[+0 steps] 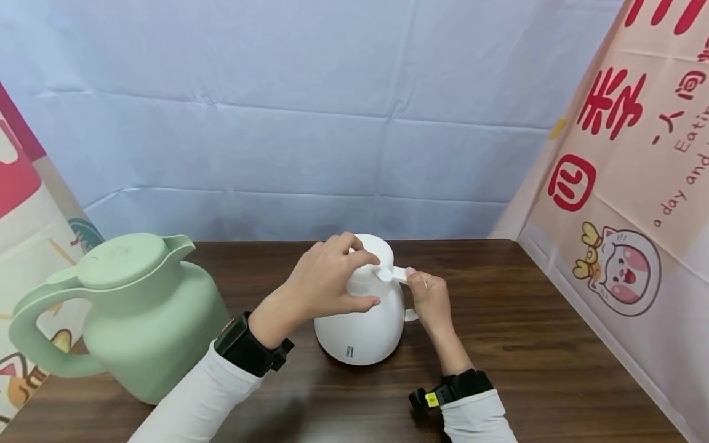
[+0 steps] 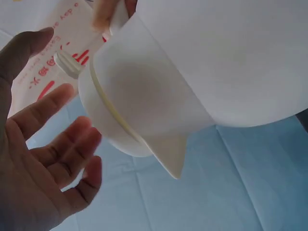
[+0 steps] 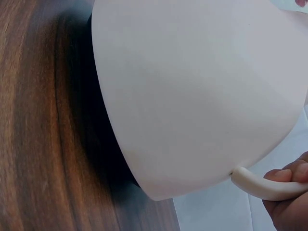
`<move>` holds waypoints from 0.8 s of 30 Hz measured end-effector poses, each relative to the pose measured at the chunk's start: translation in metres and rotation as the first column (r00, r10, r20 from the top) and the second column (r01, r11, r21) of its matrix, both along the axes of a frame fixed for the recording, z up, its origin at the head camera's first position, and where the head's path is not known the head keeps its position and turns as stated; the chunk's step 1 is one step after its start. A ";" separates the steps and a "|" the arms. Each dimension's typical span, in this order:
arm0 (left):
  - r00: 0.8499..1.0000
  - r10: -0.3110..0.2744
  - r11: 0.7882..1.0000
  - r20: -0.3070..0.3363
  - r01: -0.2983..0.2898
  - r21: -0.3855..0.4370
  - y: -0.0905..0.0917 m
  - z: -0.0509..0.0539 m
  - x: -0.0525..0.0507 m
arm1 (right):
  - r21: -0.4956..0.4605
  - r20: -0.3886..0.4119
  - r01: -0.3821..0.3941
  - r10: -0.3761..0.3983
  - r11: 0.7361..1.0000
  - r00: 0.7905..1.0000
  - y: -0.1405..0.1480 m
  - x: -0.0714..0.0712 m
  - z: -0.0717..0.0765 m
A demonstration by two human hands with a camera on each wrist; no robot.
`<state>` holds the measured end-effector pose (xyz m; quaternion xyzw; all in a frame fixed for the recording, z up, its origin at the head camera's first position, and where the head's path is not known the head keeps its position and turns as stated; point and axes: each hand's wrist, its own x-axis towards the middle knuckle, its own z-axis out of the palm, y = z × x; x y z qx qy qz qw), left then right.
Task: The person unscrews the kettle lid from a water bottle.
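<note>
A white thermos jug [image 1: 362, 326] stands upright on the brown table, its handle [image 3: 269, 187] to the right. My right hand [image 1: 431, 301] grips that handle, thumb on its top; the right wrist view catches only part of the fingers. Over the left side of the jug's round lid [image 2: 108, 113] my left hand [image 1: 327, 277] hovers. The left wrist view has its fingers spread and loosely bent, apart from the lid and from the small tab [image 2: 68, 65] on it. The spout [image 2: 169, 154] shows below the lid there.
A larger pale green thermos jug [image 1: 160, 326] stands on the left of the wooden table [image 1: 532, 344], its handle to the left. A light blue cloth [image 1: 288, 123] hangs behind the table's far edge. Printed cloths [image 1: 626, 184] flank both sides.
</note>
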<state>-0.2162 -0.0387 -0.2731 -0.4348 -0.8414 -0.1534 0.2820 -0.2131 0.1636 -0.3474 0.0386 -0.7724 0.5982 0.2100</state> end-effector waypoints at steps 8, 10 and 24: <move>0.991 0.052 0.994 0.125 -0.040 -0.100 0.000 0.010 -0.008 | -0.019 0.006 -0.006 0.006 1.000 1.000 0.000 -0.001 0.000; 0.984 0.060 0.993 0.167 -0.041 -0.112 0.000 0.011 -0.011 | -0.021 0.006 -0.006 0.006 1.000 1.000 0.000 -0.001 0.000; 0.888 0.091 0.982 0.450 -0.004 -0.191 0.009 0.021 -0.038 | -0.006 -0.001 -0.007 0.007 1.000 1.000 0.000 0.000 0.000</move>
